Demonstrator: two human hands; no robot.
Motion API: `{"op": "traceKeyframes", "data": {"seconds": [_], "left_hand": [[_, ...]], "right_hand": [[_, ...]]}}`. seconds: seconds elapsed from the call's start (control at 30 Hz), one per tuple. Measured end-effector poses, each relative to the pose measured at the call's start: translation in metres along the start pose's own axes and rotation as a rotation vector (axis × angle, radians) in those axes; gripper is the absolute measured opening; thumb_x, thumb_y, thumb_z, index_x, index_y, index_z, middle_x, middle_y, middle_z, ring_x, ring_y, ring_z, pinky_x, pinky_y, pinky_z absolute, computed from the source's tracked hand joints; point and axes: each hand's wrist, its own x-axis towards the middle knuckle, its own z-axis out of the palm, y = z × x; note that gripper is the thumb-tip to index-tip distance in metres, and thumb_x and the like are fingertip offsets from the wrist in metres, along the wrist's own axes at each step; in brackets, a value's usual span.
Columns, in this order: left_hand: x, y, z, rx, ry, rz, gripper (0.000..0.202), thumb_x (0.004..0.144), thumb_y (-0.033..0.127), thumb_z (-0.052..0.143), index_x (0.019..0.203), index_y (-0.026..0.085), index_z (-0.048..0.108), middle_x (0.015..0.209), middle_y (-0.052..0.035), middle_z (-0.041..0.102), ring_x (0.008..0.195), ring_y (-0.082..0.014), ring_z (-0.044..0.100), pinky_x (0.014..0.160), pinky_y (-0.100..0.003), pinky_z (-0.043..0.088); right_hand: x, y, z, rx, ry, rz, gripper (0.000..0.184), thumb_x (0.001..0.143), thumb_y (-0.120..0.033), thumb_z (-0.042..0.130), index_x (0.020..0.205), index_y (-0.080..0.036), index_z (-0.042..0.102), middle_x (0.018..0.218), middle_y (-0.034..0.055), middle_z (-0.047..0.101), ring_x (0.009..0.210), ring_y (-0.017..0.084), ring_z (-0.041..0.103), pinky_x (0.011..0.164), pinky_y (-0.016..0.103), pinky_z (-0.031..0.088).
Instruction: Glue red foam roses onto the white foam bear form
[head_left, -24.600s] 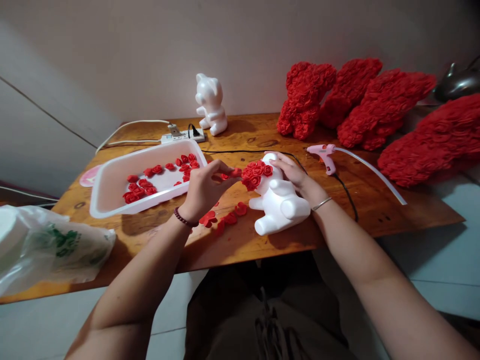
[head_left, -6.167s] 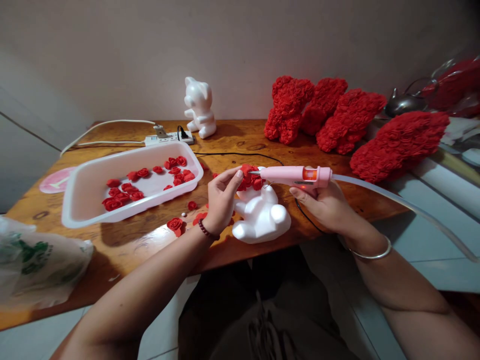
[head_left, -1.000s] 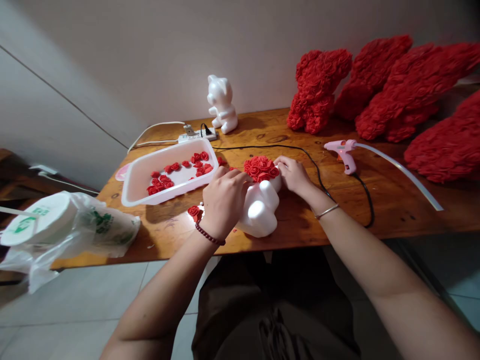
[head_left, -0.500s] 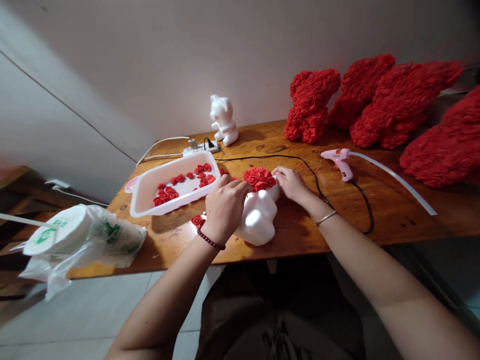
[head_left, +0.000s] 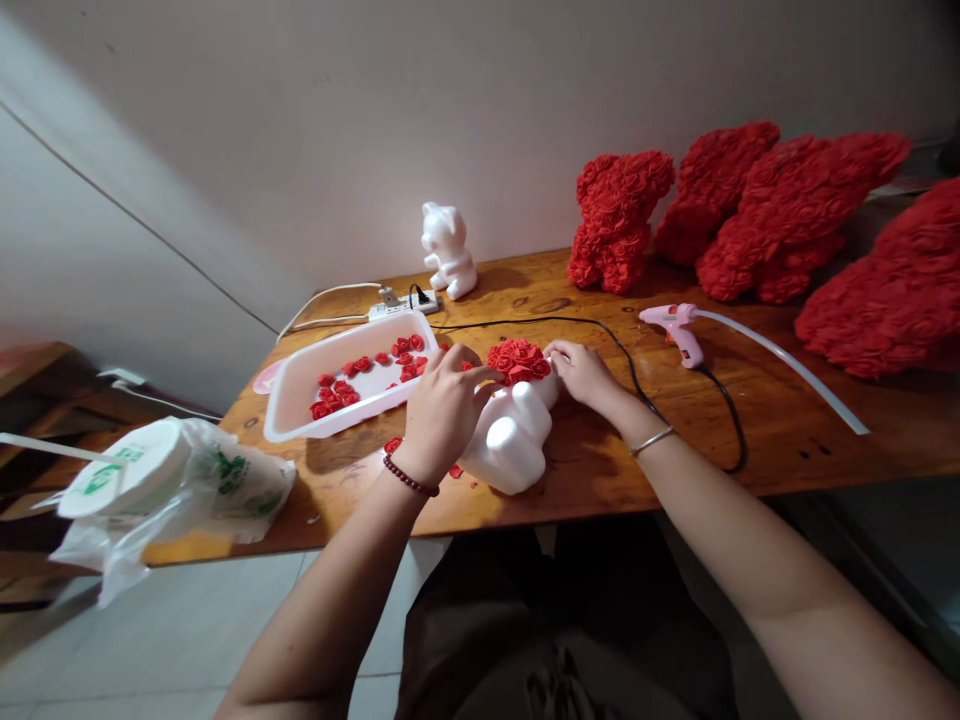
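**Foam bear sits on the bench, near middle, roses on its crown only.**
I have the left hand gripping at the rose cluster, right hand grasping the far side; the body is bare white.

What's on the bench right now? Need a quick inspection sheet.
Surface: wooden tabletop, knots in the grain, small red bits near the hands.
Job's things: white foam bear lying down, red foam roses covering its head; white plastic tray of loose roses; pink glue gun unheld on the table, pale glue stick running from it.
Clutter: finished red rose bears; bare upright foam bear; green-printed plastic bag at the table edge.
Hands: left hand on the roses; right hand on the foam bear.
Cables: black cord from the gun; white cord at a power strip.
Surroundings: plain wall; tiled floor.
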Motion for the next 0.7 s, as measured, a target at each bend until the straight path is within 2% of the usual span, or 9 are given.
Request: {"op": "traceKeyframes", "data": {"seconds": [0.13, 0.27, 0.3, 0.4, 0.47, 0.53, 0.63, 0.7], "left_hand": [[0.004, -0.005, -0.002, -0.038, -0.036, 0.028, 0.012, 0.091, 0.029, 0.07, 0.095, 0.029, 0.082, 0.105, -0.0086, 0.065, 0.098, -0.0265, 0.057, 0.086, -0.04, 0.05], [0.012, -0.011, 0.001, -0.145, -0.04, 0.02, 0.006, 0.085, 0.03, 0.078, 0.086, 0.025, 0.079, 0.1, -0.0071, 0.065, 0.097, -0.0251, 0.056, 0.085, -0.038, 0.048], [0.013, -0.014, 0.003, -0.201, -0.028, 0.004, 0.01, 0.083, 0.029, 0.08, 0.089, 0.023, 0.077, 0.101, -0.0065, 0.065, 0.097, -0.024, 0.057, 0.086, -0.037, 0.048], [0.018, -0.027, 0.012, -0.441, -0.017, -0.068, 0.041, 0.076, 0.027, 0.085, 0.111, 0.02, 0.065, 0.115, -0.0081, 0.066, 0.106, -0.0221, 0.062, 0.093, -0.035, 0.051], [0.02, -0.038, 0.02, -0.612, -0.063, -0.077, 0.062, 0.073, 0.031, 0.085, 0.126, 0.021, 0.056, 0.134, -0.0126, 0.062, 0.123, -0.0241, 0.06, 0.101, -0.035, 0.051], [0.022, -0.048, 0.028, -0.749, -0.141, -0.044, 0.076, 0.072, 0.037, 0.085, 0.138, 0.024, 0.048, 0.15, -0.0157, 0.052, 0.14, -0.0269, 0.051, 0.107, -0.035, 0.05], [0.026, -0.058, 0.038, -0.89, -0.243, 0.009, 0.093, 0.071, 0.04, 0.086, 0.15, 0.029, 0.039, 0.155, -0.0176, 0.049, 0.148, -0.0287, 0.044, 0.108, -0.037, 0.051], [0.028, -0.061, 0.044, -0.933, -0.277, 0.019, 0.098, 0.07, 0.042, 0.086, 0.154, 0.03, 0.035, 0.152, -0.0182, 0.053, 0.145, -0.0289, 0.048, 0.107, -0.039, 0.052]], "right_hand": [[-0.001, -0.001, -0.001, 0.013, -0.011, -0.006, 0.024, 0.093, -0.025, 0.047, 0.089, -0.021, 0.07, 0.1, 0.0085, 0.077, 0.093, 0.025, 0.069, 0.084, 0.034, 0.049], [-0.001, 0.0, -0.002, 0.027, -0.016, -0.024, 0.025, 0.094, -0.026, 0.046, 0.091, -0.021, 0.07, 0.102, 0.0089, 0.077, 0.093, 0.025, 0.069, 0.085, 0.034, 0.049], [-0.001, 0.0, -0.002, 0.032, -0.022, -0.025, 0.025, 0.094, -0.026, 0.046, 0.091, -0.02, 0.07, 0.103, 0.0093, 0.077, 0.094, 0.025, 0.069, 0.086, 0.035, 0.049], [-0.001, 0.001, -0.002, 0.059, -0.034, -0.033, 0.025, 0.094, -0.025, 0.046, 0.092, -0.02, 0.07, 0.104, 0.0099, 0.077, 0.096, 0.024, 0.069, 0.088, 0.035, 0.049], [0.0, 0.001, -0.001, 0.079, -0.039, -0.042, 0.024, 0.094, -0.024, 0.046, 0.093, -0.02, 0.07, 0.105, 0.0094, 0.077, 0.096, 0.023, 0.069, 0.089, 0.034, 0.049], [0.0, 0.001, 0.001, 0.091, -0.058, -0.05, 0.024, 0.094, -0.024, 0.047, 0.092, -0.019, 0.07, 0.102, 0.0087, 0.077, 0.093, 0.022, 0.068, 0.086, 0.032, 0.048], [0.0, 0.0, 0.002, 0.114, -0.093, -0.075, 0.023, 0.094, -0.025, 0.047, 0.09, -0.018, 0.069, 0.097, 0.0075, 0.077, 0.089, 0.021, 0.068, 0.082, 0.03, 0.047], [0.0, 0.0, 0.004, 0.131, -0.104, -0.088, 0.023, 0.095, -0.026, 0.047, 0.09, -0.018, 0.068, 0.097, 0.0071, 0.076, 0.089, 0.02, 0.067, 0.081, 0.03, 0.047]]}}
